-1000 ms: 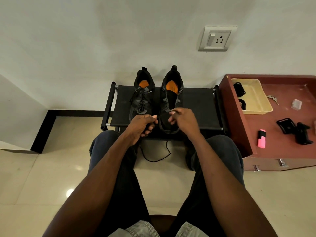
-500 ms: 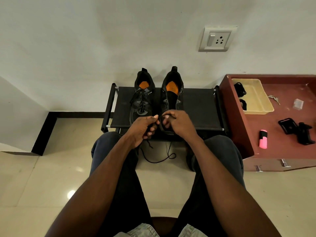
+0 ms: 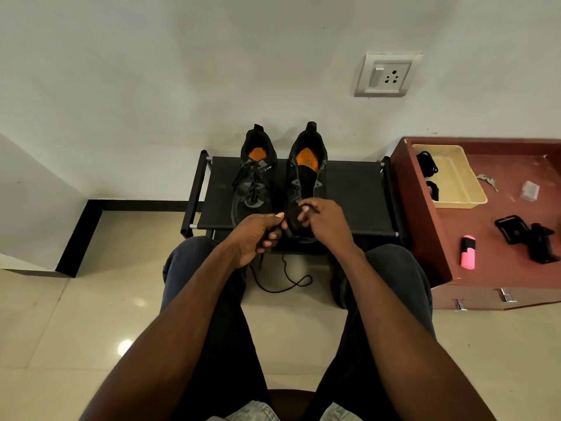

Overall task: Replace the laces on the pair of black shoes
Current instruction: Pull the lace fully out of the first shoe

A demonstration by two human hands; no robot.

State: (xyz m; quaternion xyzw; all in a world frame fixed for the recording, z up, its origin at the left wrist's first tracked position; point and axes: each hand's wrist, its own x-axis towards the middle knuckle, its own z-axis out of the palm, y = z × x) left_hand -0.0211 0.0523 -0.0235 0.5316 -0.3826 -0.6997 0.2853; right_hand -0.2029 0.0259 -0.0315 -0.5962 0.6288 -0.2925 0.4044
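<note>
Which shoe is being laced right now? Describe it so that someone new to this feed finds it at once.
Find the low black rack against the white wall, with two black shoes on it side by side. The one being laced is the right shoe, nearer the red-brown cabinet, with both hands at its toe. Unlike the laced left shoe, its upper eyelets are empty and its tongue lies bare.

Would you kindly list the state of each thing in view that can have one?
Left shoe: laced, on the rack.
Right shoe: eyelets empty, on the rack.
Lace: gripped by both hands, loose end hanging towards the floor.
Left hand: gripping the lace.
Right hand: pinching the lace at the right shoe's toe.
Tray: holds dark laces.
Pink highlighter: capped, lying flat.
</note>
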